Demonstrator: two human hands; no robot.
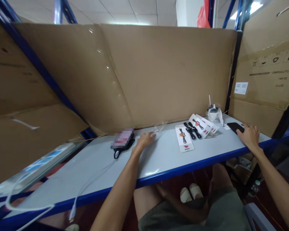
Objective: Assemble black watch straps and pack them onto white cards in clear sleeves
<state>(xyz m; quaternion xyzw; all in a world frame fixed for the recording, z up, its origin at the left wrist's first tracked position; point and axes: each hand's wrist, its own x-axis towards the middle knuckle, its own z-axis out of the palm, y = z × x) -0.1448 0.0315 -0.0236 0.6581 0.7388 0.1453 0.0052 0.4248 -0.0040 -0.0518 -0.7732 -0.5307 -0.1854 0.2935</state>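
Note:
My left hand (146, 140) rests low over the table, fingers curled at the edge of a crumpled clear plastic bag (160, 128). The fingertips seem to pinch the bag. At the right end of the table, my right hand (250, 136) grips the near end of a black phone (233, 126), thumb and fingers on its edges. Between the hands lie two slim black tools (192, 130), side by side and shaped like adjustable measuring spoons. A white printed package card (184, 138) lies left of them, and more cards (202, 125) overlap on their right.
A lidded plastic cup with a straw (213, 112) stands at the back right. Left of my left hand is a black-cased device with a blurred screen (122, 139), near a white cable (93, 178). Cardboard walls (173, 73) enclose the white table (158, 160), edged in blue.

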